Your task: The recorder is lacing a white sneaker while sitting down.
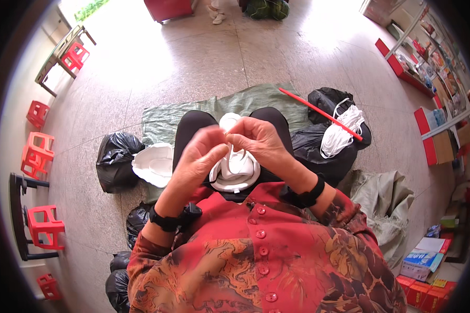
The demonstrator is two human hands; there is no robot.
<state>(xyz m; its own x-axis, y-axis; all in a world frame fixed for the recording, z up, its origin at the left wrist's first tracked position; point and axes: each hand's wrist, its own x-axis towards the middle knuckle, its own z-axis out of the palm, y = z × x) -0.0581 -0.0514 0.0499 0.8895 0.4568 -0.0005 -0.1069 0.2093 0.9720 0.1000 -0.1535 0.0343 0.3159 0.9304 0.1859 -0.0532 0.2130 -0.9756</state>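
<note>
Both hands are raised over my lap, their fingertips meeting above a white, padded, rounded fabric piece (238, 166). My left hand (201, 152) is slightly blurred, thumb and fingers drawn together in a pinch. The thumb and forefinger of my right hand (262, 140) are pinched too, touching or nearly touching the left fingertips. Whatever lies between them is too small to tell. The white piece rests between my thighs, partly behind the hands, and a white rounded end (230, 121) shows beyond them. Another white, curved fabric piece (154, 165) lies to the left.
A green woven sheet (164, 122) covers floor ahead. Black plastic bags stand left (117, 161) and right (318, 148). On the right ones rest a white cord bundle (342, 133) and a red stick (318, 112). Red stools (46, 227) line the left wall; shelves (428, 57) stand right.
</note>
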